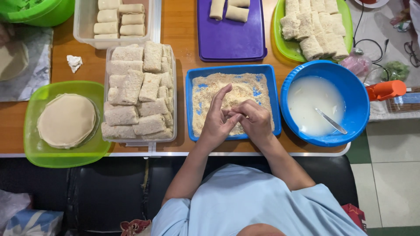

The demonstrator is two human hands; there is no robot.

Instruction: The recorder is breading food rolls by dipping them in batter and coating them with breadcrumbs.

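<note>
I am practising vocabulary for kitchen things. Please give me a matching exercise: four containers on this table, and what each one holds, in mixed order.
Containers:
1. blue bowl
2. blue tray
3. green tray
4. purple tray

Contents:
a. round flat wrappers
b. white batter and a spoon
c. two plain rolls
d. breadcrumbs, under both hands

Pairs: 1-b, 2-d, 3-a, 4-c

Roll under hands (pixel 236 120) hidden; green bowl (pixel 39 11) cropped.
</note>
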